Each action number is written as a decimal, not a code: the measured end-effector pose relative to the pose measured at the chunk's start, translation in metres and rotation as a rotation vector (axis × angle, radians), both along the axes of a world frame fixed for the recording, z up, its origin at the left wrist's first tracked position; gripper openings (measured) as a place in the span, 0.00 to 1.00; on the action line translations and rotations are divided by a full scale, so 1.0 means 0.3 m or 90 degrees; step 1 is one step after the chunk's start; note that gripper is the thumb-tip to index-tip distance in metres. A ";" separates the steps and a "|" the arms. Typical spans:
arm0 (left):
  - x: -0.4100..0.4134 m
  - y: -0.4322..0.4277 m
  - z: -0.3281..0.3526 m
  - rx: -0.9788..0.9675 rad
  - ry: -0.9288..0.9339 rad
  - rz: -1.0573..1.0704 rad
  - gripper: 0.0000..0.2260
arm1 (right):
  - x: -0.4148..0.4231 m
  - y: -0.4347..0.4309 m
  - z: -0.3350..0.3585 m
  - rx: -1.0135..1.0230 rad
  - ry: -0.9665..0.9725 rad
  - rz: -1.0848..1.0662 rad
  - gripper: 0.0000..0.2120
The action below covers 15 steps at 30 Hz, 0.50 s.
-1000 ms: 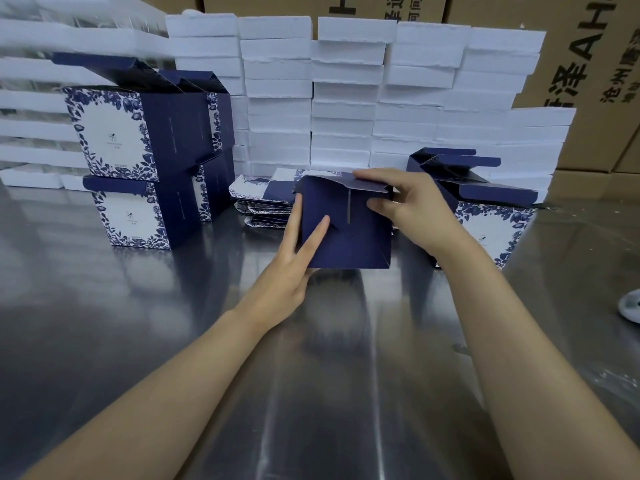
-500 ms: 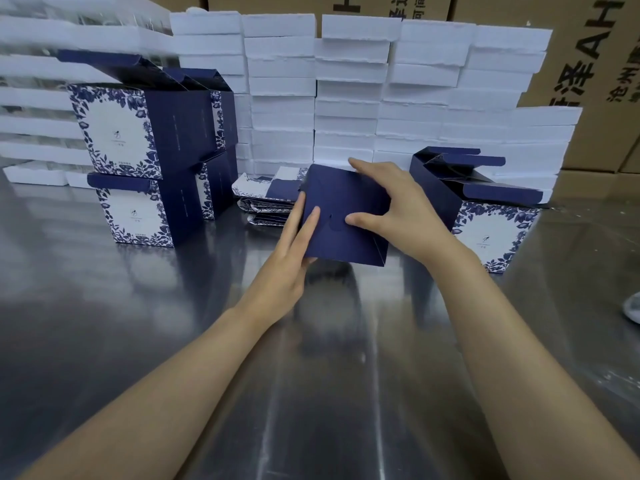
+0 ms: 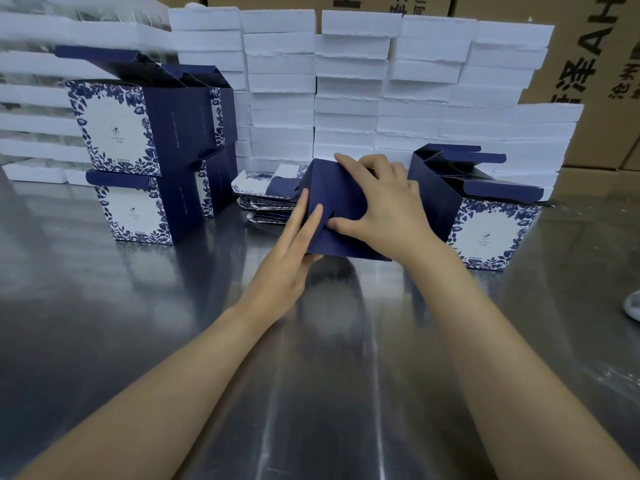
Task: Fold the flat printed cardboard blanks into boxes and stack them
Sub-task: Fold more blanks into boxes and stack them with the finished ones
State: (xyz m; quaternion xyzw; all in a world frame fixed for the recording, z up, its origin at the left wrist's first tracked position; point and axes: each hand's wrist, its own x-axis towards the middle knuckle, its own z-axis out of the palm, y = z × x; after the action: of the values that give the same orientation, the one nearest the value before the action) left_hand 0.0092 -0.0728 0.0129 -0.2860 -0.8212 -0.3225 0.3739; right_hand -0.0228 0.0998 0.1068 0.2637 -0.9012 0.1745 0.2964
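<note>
Right hand (image 3: 388,209) spread over the half-folded navy cardboard box (image 3: 337,216), thumb pressing a flap down; left hand (image 3: 287,261) bracing its side with straight fingers. Light, thin card, probably creasing easily: best held along folds and corners. Standing on the steel bench (image 3: 173,323), flat printed blanks (image 3: 263,192) just behind.

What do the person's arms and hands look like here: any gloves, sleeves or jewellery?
Both hands, the left hand and the right hand, are bare, with no gloves, rings, watch or bracelets visible. Both forearms are uncovered as far as the frame shows; no sleeve is in view. Nails look short and unpainted.
</note>
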 end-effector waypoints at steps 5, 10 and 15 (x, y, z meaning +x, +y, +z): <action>0.004 0.011 0.003 0.010 -0.002 -0.019 0.33 | -0.014 0.003 -0.012 -0.004 0.019 -0.013 0.38; 0.002 0.003 0.003 0.014 -0.012 -0.022 0.34 | -0.017 0.007 -0.026 -0.008 0.042 -0.027 0.35; -0.001 0.002 0.001 0.016 0.001 -0.018 0.34 | -0.016 0.001 -0.027 -0.014 0.046 -0.047 0.35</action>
State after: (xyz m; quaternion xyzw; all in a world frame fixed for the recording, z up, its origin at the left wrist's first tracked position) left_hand 0.0090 -0.0722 0.0132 -0.2930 -0.8130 -0.3375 0.3733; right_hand -0.0276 0.1000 0.0987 0.2334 -0.8971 0.1635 0.3377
